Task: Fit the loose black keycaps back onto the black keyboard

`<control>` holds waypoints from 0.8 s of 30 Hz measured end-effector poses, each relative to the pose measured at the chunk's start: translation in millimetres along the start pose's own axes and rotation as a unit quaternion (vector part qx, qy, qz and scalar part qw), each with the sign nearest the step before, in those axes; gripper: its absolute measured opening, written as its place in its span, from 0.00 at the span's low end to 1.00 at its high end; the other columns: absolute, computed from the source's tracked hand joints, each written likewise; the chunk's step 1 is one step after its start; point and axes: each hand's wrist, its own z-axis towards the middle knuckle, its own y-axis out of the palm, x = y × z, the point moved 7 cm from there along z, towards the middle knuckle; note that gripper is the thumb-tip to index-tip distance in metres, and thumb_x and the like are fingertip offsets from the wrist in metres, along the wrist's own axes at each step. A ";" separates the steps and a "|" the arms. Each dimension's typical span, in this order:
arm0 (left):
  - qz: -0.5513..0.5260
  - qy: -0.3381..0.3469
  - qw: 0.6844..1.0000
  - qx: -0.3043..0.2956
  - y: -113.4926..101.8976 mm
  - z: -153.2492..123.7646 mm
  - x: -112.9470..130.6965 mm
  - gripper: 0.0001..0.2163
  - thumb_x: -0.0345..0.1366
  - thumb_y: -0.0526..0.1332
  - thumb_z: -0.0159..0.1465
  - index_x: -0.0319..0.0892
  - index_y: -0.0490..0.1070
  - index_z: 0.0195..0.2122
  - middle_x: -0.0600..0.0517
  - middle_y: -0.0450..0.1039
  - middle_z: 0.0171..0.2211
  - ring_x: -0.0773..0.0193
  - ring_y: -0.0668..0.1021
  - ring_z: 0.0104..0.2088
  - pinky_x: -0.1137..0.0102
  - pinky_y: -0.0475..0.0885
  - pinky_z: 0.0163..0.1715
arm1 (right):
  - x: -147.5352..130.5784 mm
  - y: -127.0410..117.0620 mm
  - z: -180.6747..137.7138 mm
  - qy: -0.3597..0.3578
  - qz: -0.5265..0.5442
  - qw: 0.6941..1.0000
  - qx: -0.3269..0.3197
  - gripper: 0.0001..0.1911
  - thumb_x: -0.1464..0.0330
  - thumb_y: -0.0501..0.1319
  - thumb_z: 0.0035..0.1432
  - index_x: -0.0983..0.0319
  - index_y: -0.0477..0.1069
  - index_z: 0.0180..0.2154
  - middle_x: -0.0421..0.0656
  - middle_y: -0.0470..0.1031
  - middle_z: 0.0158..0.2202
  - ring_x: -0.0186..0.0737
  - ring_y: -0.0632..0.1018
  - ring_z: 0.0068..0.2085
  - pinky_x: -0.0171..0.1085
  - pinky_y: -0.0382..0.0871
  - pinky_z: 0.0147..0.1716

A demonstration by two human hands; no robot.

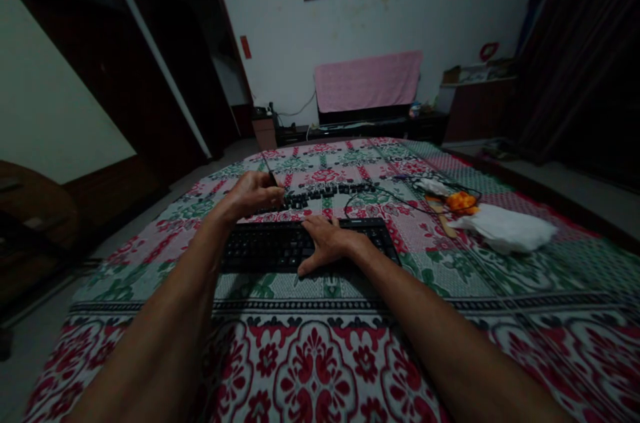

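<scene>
A black computer keyboard lies flat on the patterned cloth in front of me. My right hand is spread across its middle, fingertips at the far edge and thumb at the near edge, gripping it. Just above the keyboard's far left part, my left hand is closed on a slim screwdriver-like tool, whose thin shaft points up and away. Its other end is hidden by the fingers. Behind the keyboard, several loose black keycaps lie in uneven rows.
A white plastic bag, an orange bundle and a flat wooden piece lie at the right. A dark cable runs between them and the keyboard. The red, green and white tablecloth covers the surface.
</scene>
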 end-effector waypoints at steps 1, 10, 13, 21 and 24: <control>-0.005 0.000 1.000 0.004 3.0 -2.7 -6.3 0.11 0.40 0.61 0.47 0.37 0.70 0.26 0.50 0.73 0.20 0.66 0.73 0.21 0.74 0.66 0.21 | 0.1 0.0 0.3 -0.001 0.001 1.000 0.000 0.63 0.43 0.66 0.27 0.68 0.49 0.61 0.58 0.41 0.64 0.63 0.43 0.63 0.59 0.34 0.59; -0.109 -0.007 0.993 0.053 26.8 -19.0 -44.9 0.11 0.38 0.61 0.48 0.37 0.68 0.30 0.54 0.72 0.22 0.68 0.73 0.22 0.74 0.67 0.24 | -2.0 -25.5 0.0 -0.100 0.110 0.982 0.117 0.44 0.52 0.68 0.36 0.62 0.61 0.55 0.51 0.63 0.56 0.52 0.64 0.56 0.49 0.55 0.55; -0.131 -0.007 0.989 0.070 26.7 -20.7 -39.4 0.13 0.39 0.63 0.47 0.37 0.68 0.31 0.53 0.73 0.23 0.65 0.75 0.25 0.72 0.69 0.27 | 1.8 -39.3 1.5 -0.125 0.177 0.956 0.197 0.31 0.58 0.63 0.47 0.64 0.65 0.52 0.49 0.69 0.50 0.44 0.70 0.50 0.42 0.63 0.49; -0.140 0.048 0.987 0.063 36.7 -18.5 -27.3 0.14 0.40 0.64 0.47 0.37 0.69 0.32 0.52 0.73 0.25 0.64 0.76 0.26 0.69 0.70 0.30 | 7.9 -34.8 7.1 -0.047 0.462 0.869 0.171 0.13 0.63 0.58 0.54 0.63 0.74 0.37 0.39 0.75 0.28 0.30 0.74 0.29 0.28 0.66 0.26; -0.152 0.055 0.984 0.074 37.9 -18.8 -26.5 0.14 0.40 0.65 0.47 0.37 0.70 0.32 0.51 0.74 0.26 0.64 0.76 0.27 0.69 0.70 0.31 | 12.0 -32.0 5.7 0.001 0.554 0.815 0.169 0.09 0.67 0.61 0.51 0.64 0.74 0.35 0.39 0.75 0.27 0.29 0.75 0.28 0.28 0.68 0.27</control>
